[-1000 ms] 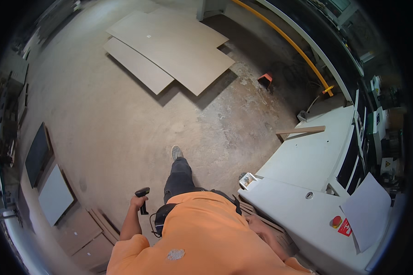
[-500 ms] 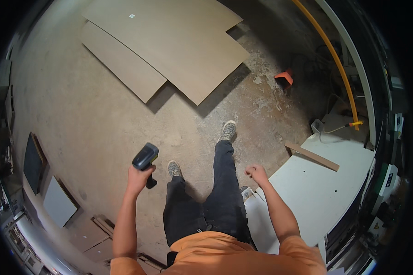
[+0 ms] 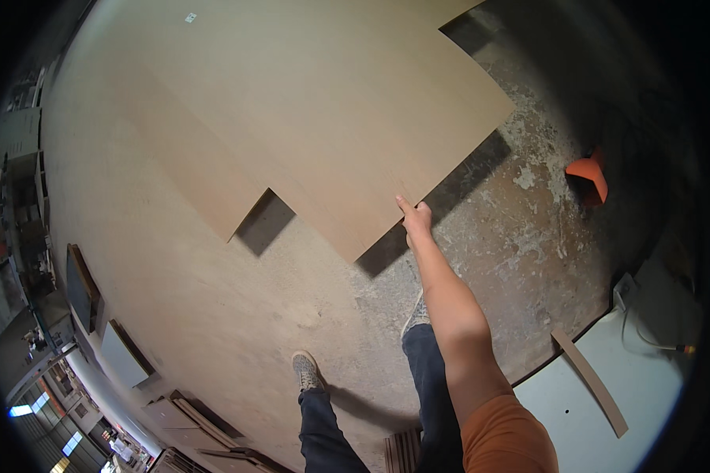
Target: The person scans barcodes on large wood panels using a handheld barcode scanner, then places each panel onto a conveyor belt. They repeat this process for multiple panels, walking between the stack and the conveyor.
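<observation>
A large flat brown board, like fibreboard, stretches over the upper part of the view. My right hand is at its near right edge, with the thumb on the top face and the other fingers curled at the edge, partly hidden. A narrower brown board lies along the left side of the large one. A small white label is on the large board's far part. My left hand and the handheld scanner are out of view.
An orange-red object stands on the floor at the right. Nearer, a brown strip lies on a white surface. Dark and white panels lie at the left, stacked boards at the lower left. My shoes are on the concrete floor.
I have come closer to the boards. My right hand has reached forward and taken hold of the large board's edge. My left hand with the scanner has gone out of view.
</observation>
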`<state>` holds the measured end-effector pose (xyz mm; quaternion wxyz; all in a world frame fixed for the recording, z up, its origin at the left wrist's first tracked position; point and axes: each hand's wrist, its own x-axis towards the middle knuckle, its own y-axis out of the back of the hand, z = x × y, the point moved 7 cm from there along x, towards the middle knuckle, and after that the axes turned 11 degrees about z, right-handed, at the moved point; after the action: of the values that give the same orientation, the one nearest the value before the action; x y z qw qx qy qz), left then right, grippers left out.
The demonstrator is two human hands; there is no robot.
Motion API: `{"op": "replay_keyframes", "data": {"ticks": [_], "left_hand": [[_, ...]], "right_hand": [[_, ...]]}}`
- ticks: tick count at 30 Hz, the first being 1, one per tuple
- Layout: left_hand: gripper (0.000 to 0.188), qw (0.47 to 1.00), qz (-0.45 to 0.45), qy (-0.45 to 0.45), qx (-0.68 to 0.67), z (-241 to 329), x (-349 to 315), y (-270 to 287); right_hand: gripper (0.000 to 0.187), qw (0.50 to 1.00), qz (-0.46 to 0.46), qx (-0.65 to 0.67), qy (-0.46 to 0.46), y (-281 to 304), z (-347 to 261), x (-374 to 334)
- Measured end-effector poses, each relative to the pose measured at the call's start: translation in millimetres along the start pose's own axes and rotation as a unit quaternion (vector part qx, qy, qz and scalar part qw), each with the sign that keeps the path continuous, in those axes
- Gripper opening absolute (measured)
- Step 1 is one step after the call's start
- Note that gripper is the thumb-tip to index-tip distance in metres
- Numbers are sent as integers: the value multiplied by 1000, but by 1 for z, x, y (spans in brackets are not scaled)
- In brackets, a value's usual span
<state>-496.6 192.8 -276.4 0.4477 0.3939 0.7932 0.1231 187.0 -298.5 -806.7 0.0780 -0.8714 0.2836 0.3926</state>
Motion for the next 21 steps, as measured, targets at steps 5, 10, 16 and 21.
{"op": "replay_keyframes", "data": {"ticks": [5, 10, 16, 21], "left_hand": [[56, 999, 24, -12, -46, 24, -37, 57], [60, 991, 65, -107, -54, 69, -86, 129], [43, 951, 166, -231, -120, 252, -158, 163], [17, 922, 87, -308, -218, 450, -161, 118]], "right_hand": [[36, 999, -10, -44, -10, 3, -13, -11], [32, 999, -8, -36, -4, 24, -23, -9], [30, 999, -10, -30, -32, 140, -38, -11], [33, 996, 15, -60, -57, 287, -88, -78]]}}
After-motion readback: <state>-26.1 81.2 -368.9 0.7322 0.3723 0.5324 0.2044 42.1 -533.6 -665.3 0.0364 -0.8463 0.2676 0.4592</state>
